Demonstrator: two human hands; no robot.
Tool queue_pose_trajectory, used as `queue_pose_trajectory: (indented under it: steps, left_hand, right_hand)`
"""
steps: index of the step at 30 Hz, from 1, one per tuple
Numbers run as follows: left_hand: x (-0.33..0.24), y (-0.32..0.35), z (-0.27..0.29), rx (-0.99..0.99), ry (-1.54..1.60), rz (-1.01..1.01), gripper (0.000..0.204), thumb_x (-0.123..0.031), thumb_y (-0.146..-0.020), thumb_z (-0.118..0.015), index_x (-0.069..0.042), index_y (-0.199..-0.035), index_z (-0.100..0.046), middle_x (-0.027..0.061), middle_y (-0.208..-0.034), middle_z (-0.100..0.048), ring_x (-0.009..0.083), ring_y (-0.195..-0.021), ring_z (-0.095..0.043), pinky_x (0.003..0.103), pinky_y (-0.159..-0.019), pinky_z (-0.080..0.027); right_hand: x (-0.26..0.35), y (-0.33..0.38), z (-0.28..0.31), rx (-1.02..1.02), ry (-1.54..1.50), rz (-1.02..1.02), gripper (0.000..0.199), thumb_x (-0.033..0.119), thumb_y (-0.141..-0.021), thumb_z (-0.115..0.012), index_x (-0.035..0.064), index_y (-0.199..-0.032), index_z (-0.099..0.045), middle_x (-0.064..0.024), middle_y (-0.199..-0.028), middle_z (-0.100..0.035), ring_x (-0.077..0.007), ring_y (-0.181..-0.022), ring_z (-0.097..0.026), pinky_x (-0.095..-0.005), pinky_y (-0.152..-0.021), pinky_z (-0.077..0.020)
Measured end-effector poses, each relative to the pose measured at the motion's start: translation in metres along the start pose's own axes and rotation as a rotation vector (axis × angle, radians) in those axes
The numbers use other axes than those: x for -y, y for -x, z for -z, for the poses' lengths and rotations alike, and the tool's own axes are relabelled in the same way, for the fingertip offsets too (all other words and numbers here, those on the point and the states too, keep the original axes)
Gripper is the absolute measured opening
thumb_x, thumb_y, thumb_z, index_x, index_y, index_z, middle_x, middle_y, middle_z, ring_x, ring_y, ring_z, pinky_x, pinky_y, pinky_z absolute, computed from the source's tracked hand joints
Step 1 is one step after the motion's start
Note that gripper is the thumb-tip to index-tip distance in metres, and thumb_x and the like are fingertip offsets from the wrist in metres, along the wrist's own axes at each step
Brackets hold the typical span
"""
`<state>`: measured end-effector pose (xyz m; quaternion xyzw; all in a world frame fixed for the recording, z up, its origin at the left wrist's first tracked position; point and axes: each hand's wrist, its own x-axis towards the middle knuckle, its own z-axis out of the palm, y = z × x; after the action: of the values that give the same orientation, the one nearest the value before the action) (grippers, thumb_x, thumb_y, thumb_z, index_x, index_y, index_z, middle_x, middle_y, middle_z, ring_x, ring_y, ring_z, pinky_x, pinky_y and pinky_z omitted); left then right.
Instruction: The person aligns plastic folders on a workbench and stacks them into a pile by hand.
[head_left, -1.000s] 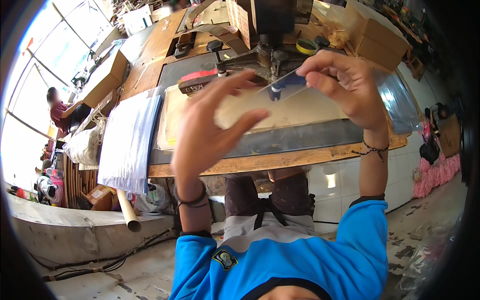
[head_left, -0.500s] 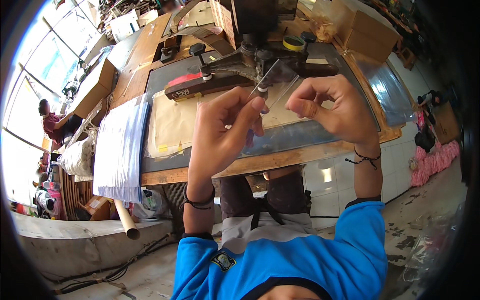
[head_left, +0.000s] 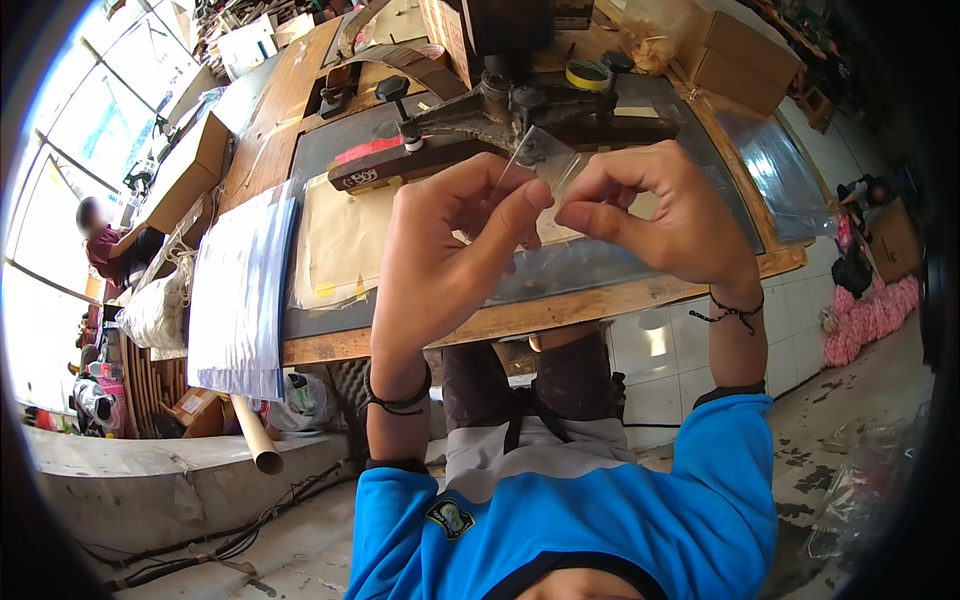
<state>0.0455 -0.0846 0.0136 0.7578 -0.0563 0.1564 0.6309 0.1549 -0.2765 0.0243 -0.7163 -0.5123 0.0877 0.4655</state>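
Observation:
Above the front of the worktable, my left hand [head_left: 450, 245] is closed, its thumb and fingers pinching a small, thin piece of clear plastic [head_left: 543, 150]. The plastic stands tilted upward with a corner on top, and the tabletop shows through it. My right hand [head_left: 675, 210] is curled, thumb and forefinger together at the plastic's right lower edge. How firmly those fingertips grip it is hard to see. Beyond both hands a dark metal press frame [head_left: 470, 125] with black knobs rests on a wooden bar. Under it lie sheets of tan paper [head_left: 340, 235].
A stack of clear plastic sheets [head_left: 235, 300] overhangs the table's left front. Yellow tape [head_left: 588, 75] lies behind the press, with a cardboard box [head_left: 735, 60] at back right. More clear sheeting [head_left: 770, 180] covers the right side. Another person [head_left: 110, 240] sits far left.
My right hand has moved left, bringing its fingertips to the plastic's edge. My left hand has shifted slightly right, and the plastic has lowered a little.

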Motion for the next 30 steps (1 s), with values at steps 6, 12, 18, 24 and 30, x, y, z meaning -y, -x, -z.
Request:
queue_pose_trajectory:
  steps: [6,12,18,24,30]
  left_hand:
    - [0.005,0.002,-0.001,0.008,0.178,0.026,0.027,-0.023,-0.1,-0.064,0.002,-0.092,-0.067,0.0017,-0.069,-0.064,0.0058,-0.063,-0.06,0.021,-0.055,-0.046]
    - [0.014,0.005,0.0,-0.002,0.203,0.03,0.026,-0.022,-0.101,-0.062,0.002,-0.093,-0.066,0.0035,-0.07,-0.065,0.0073,-0.06,-0.059,0.022,-0.054,-0.045]
    - [0.037,0.017,0.03,0.238,-0.152,0.233,0.016,-0.015,-0.098,-0.068,0.001,-0.1,-0.069,0.0029,-0.076,-0.069,0.0065,-0.063,-0.062,0.021,-0.054,-0.046]
    - [0.061,0.03,0.064,0.144,-0.04,0.355,0.018,-0.015,-0.098,-0.068,0.002,-0.102,-0.071,0.0035,-0.077,-0.071,0.0081,-0.07,-0.066,0.023,-0.062,-0.053]
    - [0.087,0.02,0.023,-0.191,0.368,0.006,0.019,-0.018,-0.106,-0.054,0.001,-0.104,-0.058,0.0046,-0.09,-0.063,0.0137,-0.075,-0.067,0.026,-0.066,-0.052]
  right_hand:
    - [0.001,0.002,0.004,0.037,-0.019,-0.037,0.025,0.028,-0.092,-0.075,0.0045,-0.099,-0.076,-0.0013,-0.079,-0.072,-0.0056,-0.07,-0.058,-0.0243,-0.064,-0.046]
    - [-0.004,0.005,0.005,0.02,-0.035,-0.052,0.023,0.026,-0.094,-0.073,0.0034,-0.099,-0.076,-0.0007,-0.081,-0.072,-0.0046,-0.071,-0.059,-0.0226,-0.064,-0.0462]
    - [-0.038,0.023,0.037,-0.258,0.004,-0.08,0.023,0.025,-0.099,-0.065,0.0041,-0.105,-0.073,-0.0009,-0.092,-0.072,-0.0032,-0.067,-0.056,-0.0207,-0.059,-0.0438]
    - [-0.077,0.084,0.058,-0.641,-0.146,-0.343,0.028,0.028,-0.101,-0.063,0.0008,-0.105,-0.07,0.0009,-0.082,-0.062,-0.003,-0.06,-0.05,-0.0179,-0.051,-0.0374]
    - [-0.093,0.112,0.035,-0.72,-0.016,-0.425,0.027,0.023,-0.097,-0.069,0.0,-0.111,-0.067,-0.0018,-0.091,-0.063,-0.0088,-0.074,-0.056,-0.0221,-0.067,-0.0496]
